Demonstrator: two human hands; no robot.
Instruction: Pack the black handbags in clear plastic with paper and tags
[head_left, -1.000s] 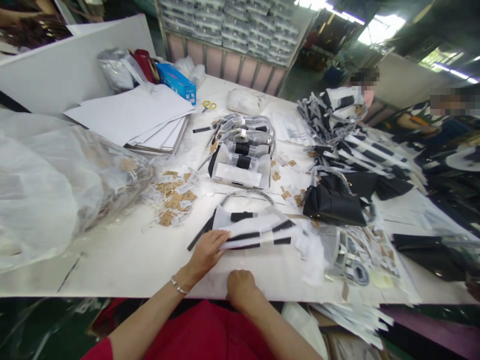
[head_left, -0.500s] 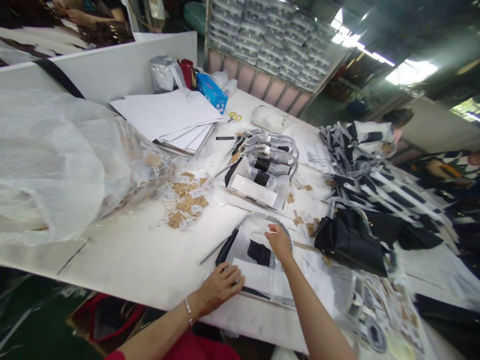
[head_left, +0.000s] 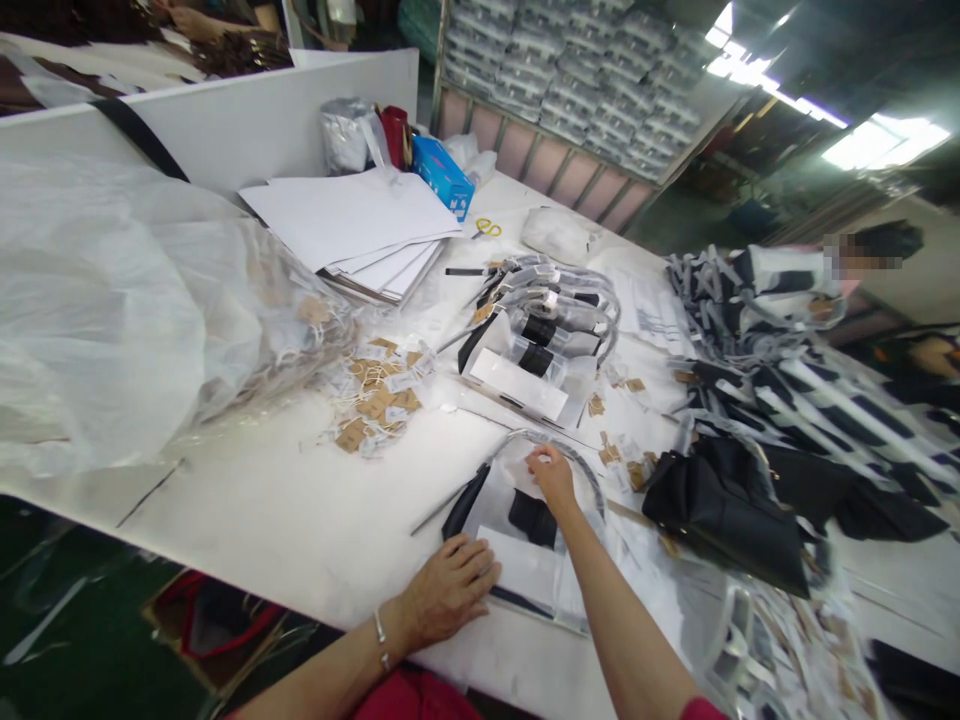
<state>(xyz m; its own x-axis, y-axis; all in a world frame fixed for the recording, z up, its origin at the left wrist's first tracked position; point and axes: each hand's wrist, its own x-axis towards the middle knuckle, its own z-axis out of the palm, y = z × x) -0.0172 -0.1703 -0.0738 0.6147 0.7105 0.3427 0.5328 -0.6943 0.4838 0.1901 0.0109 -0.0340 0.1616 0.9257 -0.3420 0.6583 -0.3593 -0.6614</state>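
A black handbag (head_left: 534, 520) lies flat at the table's front edge. Translucent wrapping, a white band (head_left: 517, 562) and a wrapped handle loop (head_left: 592, 470) cover much of it. My left hand (head_left: 456, 588) rests on its near left corner, fingers laid out flat and holding nothing. Inside the handle loop, my right hand (head_left: 553, 480) bends its fingers and thumb together over the pale wrapping; whatever is between the fingertips is too small to make out. Just beyond, several similar wrapped bags (head_left: 517, 385) stand in a row.
Paper tags (head_left: 379, 400) lie in a pile to the left, beside a large plastic sack (head_left: 112, 320). White sheets (head_left: 352, 225), a blue box (head_left: 442, 178) and yellow-handled scissors (head_left: 487, 228) are farther back. More black bags (head_left: 720, 500) crowd the right; a person (head_left: 862, 255) is behind them.
The fingers of my right hand have drawn together and its wrist has turned slightly. My left hand stays on the bag's corner. The whole view has shifted a little.
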